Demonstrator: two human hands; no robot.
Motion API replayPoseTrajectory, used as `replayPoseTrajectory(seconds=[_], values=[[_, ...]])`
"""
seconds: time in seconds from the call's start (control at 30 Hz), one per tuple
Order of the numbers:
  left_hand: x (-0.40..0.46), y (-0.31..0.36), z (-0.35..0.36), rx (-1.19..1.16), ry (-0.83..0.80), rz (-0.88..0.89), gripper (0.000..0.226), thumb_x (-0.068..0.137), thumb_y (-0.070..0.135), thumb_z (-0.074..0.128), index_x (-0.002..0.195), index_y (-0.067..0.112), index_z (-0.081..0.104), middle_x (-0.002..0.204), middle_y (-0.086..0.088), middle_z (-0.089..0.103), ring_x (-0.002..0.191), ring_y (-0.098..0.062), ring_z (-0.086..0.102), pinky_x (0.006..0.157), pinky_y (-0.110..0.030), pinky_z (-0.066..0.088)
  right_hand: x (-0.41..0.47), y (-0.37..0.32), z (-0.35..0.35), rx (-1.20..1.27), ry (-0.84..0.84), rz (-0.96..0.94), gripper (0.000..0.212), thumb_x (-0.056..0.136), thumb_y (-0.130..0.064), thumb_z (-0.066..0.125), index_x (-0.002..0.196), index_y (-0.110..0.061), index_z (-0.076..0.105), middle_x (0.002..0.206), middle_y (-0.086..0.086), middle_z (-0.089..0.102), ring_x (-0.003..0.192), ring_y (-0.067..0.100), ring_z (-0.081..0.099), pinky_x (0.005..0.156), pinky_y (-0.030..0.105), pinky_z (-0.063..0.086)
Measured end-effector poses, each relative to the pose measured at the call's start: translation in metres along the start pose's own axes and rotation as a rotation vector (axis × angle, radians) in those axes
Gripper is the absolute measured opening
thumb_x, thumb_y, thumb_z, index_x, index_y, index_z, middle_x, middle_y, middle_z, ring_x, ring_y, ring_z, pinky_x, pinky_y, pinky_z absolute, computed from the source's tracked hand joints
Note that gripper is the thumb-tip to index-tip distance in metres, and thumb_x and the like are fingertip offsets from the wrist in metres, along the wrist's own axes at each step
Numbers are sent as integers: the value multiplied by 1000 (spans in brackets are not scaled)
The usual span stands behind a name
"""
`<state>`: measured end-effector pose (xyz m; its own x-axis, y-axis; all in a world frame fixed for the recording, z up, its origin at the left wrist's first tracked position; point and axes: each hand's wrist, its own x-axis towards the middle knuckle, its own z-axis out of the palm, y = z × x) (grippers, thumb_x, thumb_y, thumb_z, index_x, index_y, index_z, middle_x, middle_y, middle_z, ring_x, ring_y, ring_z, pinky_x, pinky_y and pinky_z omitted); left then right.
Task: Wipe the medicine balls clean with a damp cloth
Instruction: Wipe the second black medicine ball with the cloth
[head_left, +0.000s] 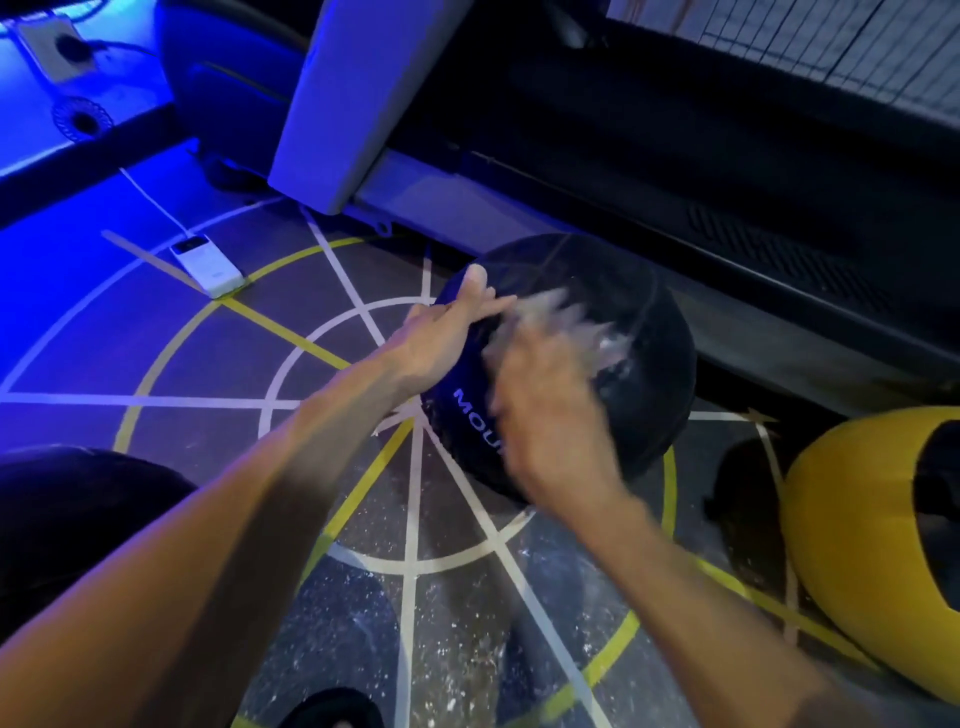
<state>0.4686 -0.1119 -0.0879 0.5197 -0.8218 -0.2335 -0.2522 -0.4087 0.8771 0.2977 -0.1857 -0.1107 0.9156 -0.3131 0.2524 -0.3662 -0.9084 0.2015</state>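
Note:
A black medicine ball (639, 312) with white lettering sits on the marked gym floor at centre. My left hand (447, 338) rests flat against the ball's left side, fingers straight. My right hand (545, 415) is on the ball's front and holds a pale cloth (582, 327), which is blurred by motion across the ball's top. A yellow and black medicine ball (862, 545) lies on the floor at the right edge.
A dark treadmill frame (727, 171) runs behind the ball. A white power bank (208, 265) with a cable lies on the floor at left. A dark round object (78, 509) sits at lower left, and a shoe tip (327, 709) shows at the bottom.

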Motion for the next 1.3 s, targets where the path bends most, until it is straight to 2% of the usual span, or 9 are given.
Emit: replayPoseTrajectory(seconds=[0.17, 0.3, 0.43, 0.57, 0.67, 0.8, 1.0, 1.1, 1.3], values=[[4, -6, 4, -41, -9, 15, 81, 82, 92, -1, 129, 64, 59, 154, 37, 36, 158, -11, 4, 126, -54, -6, -51, -13, 29, -40, -401, -637, 55, 98, -11, 28, 151, -6, 44, 147, 14, 56, 143, 32, 45, 119, 51, 31], [5, -4, 3, -37, -11, -3, 82, 85, 89, -1, 130, 61, 61, 156, 34, 38, 158, -11, 9, 127, -53, -3, -9, 38, 4, 129, 69, -289, 46, 91, -2, 54, 136, -6, 61, 147, 15, 56, 146, 29, 42, 124, 45, 28], [9, 1, 0, -54, -19, -37, 82, 85, 90, -2, 129, 61, 61, 158, 28, 39, 157, -13, 14, 127, -55, 3, 19, 34, -6, 159, 162, 79, 59, 90, -4, 46, 149, -5, 48, 156, 15, 46, 152, 32, 30, 128, 45, 10], [12, -11, 4, -24, 15, 43, 75, 89, 87, 1, 132, 63, 57, 160, 27, 35, 157, -9, 8, 127, -52, -3, -44, -9, 48, -22, -182, -579, 52, 87, -18, 48, 137, -15, 62, 141, 8, 63, 131, 27, 57, 117, 48, 34], [11, -26, 7, 72, 47, 103, 69, 80, 96, 4, 135, 75, 42, 164, 31, 21, 158, -12, 2, 125, -47, -11, -95, 28, 68, 45, -310, -674, 44, 86, -25, 65, 129, -24, 68, 132, -5, 69, 127, 15, 60, 110, 34, 44], [8, -37, 6, 161, 52, 204, 49, 95, 79, 35, 143, 72, 32, 160, 35, 17, 157, -19, 10, 127, -52, 7, -139, 85, 66, 300, -277, -314, 37, 103, -34, 42, 134, -32, 63, 138, -13, 63, 129, 7, 56, 113, 32, 43], [3, -39, 14, 171, 133, 216, 52, 98, 67, 50, 147, 66, 32, 165, 26, 20, 156, -16, 12, 126, -49, 16, -140, 143, 79, 1082, -354, 912, 30, 107, -20, 47, 93, -23, 73, 79, 8, 75, 71, 28, 73, 74, 58, 59], [1, -38, 16, 85, 174, 165, 68, 86, 76, 58, 148, 62, 34, 164, 16, 33, 154, -11, 24, 124, -45, 24, -127, 133, 88, 1277, -275, 1181, 31, 108, -18, 46, 95, -20, 74, 82, 11, 77, 80, 30, 73, 85, 58, 59], [-7, -47, 33, -410, 113, 43, 74, 77, 27, 84, 141, 32, 46, 111, 29, 72, 105, 8, 67, 84, -16, 57, -112, 114, 110, 1795, -28, 1495, 27, 110, -12, 39, 108, -10, 66, 97, 15, 73, 81, 31, 71, 70, 50, 61]])
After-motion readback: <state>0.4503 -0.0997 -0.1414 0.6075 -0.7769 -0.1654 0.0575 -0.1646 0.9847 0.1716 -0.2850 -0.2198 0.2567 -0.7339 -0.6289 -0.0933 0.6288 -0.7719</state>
